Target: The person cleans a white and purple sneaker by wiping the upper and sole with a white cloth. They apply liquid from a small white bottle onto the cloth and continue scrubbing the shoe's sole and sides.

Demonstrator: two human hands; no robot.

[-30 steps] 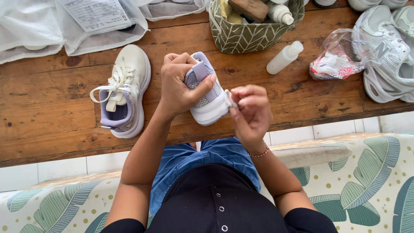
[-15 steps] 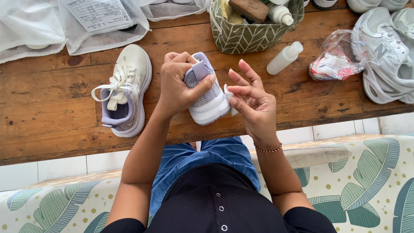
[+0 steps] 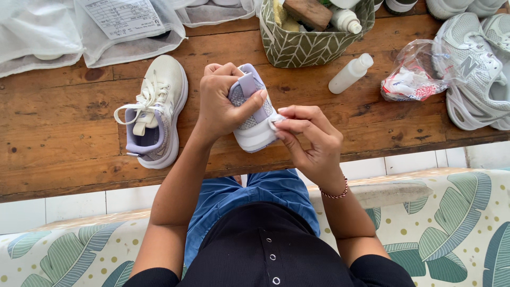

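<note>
1. Lavender and white, the small shoe is held above the near edge of the wooden desk, about midway along it, heel end tipped toward the person.
2. Left hand is closed round the shoe, fingers curled over its far side and thumb pressed across the strap.
3. Right hand is pinched shut on a small white piece held against the shoe's white sole edge; what the piece is cannot be told.
4. Matching it, a second shoe lies on the desk left of the hands, toe toward the far edge, laces loose, its heel near the near edge.
5. Between that shoe and the held one a strip of bare wood stays open.
6. At the far edge, a patterned basket stands just beyond the hands, with a white bottle lying right of it.
7. Further right, a crumpled plastic bag touches a pair of grey sneakers at the right end.
8. Open wood lies between the right hand and the bag.
9. White mesh bags cover the far left corner.
</note>
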